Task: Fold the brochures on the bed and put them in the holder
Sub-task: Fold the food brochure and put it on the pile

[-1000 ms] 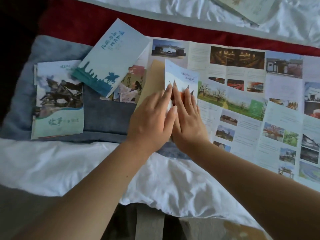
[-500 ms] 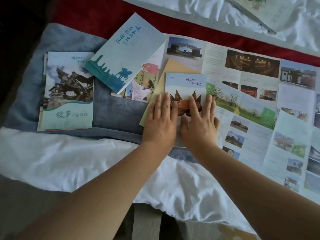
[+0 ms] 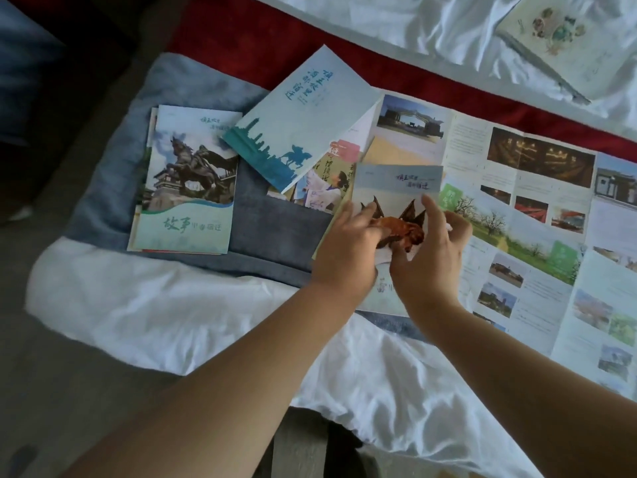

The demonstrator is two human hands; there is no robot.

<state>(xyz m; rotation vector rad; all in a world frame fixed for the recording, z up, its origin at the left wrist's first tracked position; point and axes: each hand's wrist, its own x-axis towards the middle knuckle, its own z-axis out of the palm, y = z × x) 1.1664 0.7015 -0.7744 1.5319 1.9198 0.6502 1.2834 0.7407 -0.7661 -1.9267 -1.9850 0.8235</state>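
A large brochure with many photos lies unfolded across the bed on the right. Its left panel is folded over, showing a pale blue cover with a brown figure. Both of my hands are on that panel. My left hand has its fingers curled at the panel's left edge. On the panel's right side my right hand has its index finger raised and the other fingers curled at the edge. No holder is in view.
A stack of folded brochures with a horse statue cover lies on a grey cushion at left. A teal brochure lies tilted over another one. A pale booklet rests on the white sheet at top right.
The folded panel was pressed flat under straight fingers. Both hands have since curled at its edges, and the view has shifted left.
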